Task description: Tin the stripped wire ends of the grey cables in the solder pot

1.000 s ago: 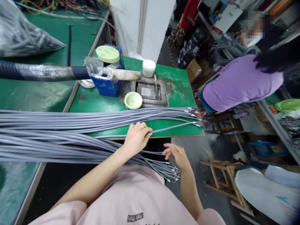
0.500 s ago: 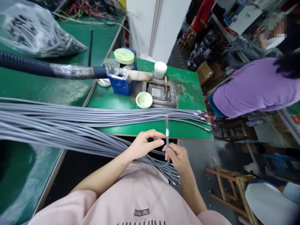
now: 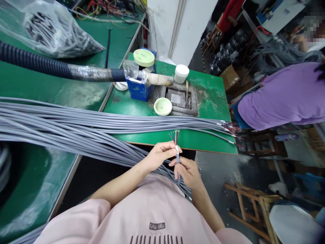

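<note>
A grey cable [image 3: 178, 159] stands upright before me, its thin coloured wires [image 3: 175, 136] fanned out above a white band [image 3: 177, 148]. My left hand [image 3: 159, 155] pinches it at the band from the left, thumb and fingers closed. Lower down, my right hand [image 3: 187, 171] has its fingers round the grey jacket. Below the hands the cable bends toward a bundle of grey cables [image 3: 122, 149] running off to the left. More grey cables [image 3: 142, 124] lie along the green bench, their stripped ends [image 3: 232, 128] at its right edge.
Behind the cables are a solder pot [image 3: 176, 99], a pale green dish [image 3: 163, 106], a white tub [image 3: 181, 73] and a blue box [image 3: 139, 89]. A black hose [image 3: 96, 74] crosses from the left. At right sit a person in purple [image 3: 281, 98] and a wooden stool [image 3: 254, 203].
My left hand has closed on the white band, where its fingers were beside the cable before. The wires, bunched together earlier, are now spread. The view has shifted slightly left.
</note>
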`<state>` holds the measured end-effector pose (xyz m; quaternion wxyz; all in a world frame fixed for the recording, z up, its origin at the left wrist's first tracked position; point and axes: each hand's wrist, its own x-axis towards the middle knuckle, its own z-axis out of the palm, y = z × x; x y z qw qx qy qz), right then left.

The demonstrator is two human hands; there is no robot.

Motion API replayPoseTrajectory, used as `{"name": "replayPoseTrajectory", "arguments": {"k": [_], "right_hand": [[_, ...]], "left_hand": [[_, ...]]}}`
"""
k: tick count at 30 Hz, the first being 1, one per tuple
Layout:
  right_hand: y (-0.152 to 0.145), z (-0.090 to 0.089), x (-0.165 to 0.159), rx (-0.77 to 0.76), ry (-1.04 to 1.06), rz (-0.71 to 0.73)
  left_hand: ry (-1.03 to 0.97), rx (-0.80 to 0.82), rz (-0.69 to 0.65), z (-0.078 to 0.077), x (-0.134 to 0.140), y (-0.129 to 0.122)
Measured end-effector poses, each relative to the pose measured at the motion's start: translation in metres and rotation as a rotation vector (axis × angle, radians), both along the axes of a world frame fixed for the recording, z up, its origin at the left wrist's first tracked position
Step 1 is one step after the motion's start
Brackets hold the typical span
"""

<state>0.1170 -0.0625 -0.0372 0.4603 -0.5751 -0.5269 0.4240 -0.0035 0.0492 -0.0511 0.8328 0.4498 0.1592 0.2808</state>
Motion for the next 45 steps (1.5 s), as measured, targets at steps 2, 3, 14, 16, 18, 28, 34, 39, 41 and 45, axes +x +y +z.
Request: {"name": "replayPoseTrajectory", "arguments": {"k": [2,3,14,16,18,28,34,39,41,45], "right_hand": [[0.003,0.000,-0.003,-0.013,-0.018,-0.025],[0.004,0.000,-0.004,-0.019,-0.025,-0.026],[0.009,-0.022,-0.005,-0.027,0.379,0.036],[0.010,-0.023,-0.006,-0.025,0.382,0.031],[0.009,-0.021,-0.006,-0.002,0.320,-0.018],[0.009,-0.004,-0.009,0.032,0.019,-0.155],[0.010,-0.008,-0.011,0.051,0.044,-0.141],[0.009,-0.017,-0.008,0.059,0.137,-0.103],[0.009,-0.019,-0.007,0.051,0.178,-0.090],[0.011,-0.022,-0.006,0.033,0.265,-0.053]], "left_hand": [[-0.004,-0.006,0.001,-0.004,-0.001,0.000],[-0.006,-0.004,0.005,-0.005,-0.001,0.001],[-0.047,-0.046,-0.064,-0.009,-0.001,-0.002],[-0.032,-0.037,-0.055,-0.009,-0.002,-0.001],[-0.016,-0.012,-0.020,-0.009,-0.002,-0.001],[-0.015,-0.069,0.277,0.006,0.002,0.007],[0.024,-0.234,0.309,0.021,0.001,0.009],[-0.053,-0.446,0.134,0.022,0.002,0.008],[-0.091,-0.500,0.092,0.021,0.003,0.008],[-0.128,-0.516,0.014,0.017,0.005,0.008]]}}
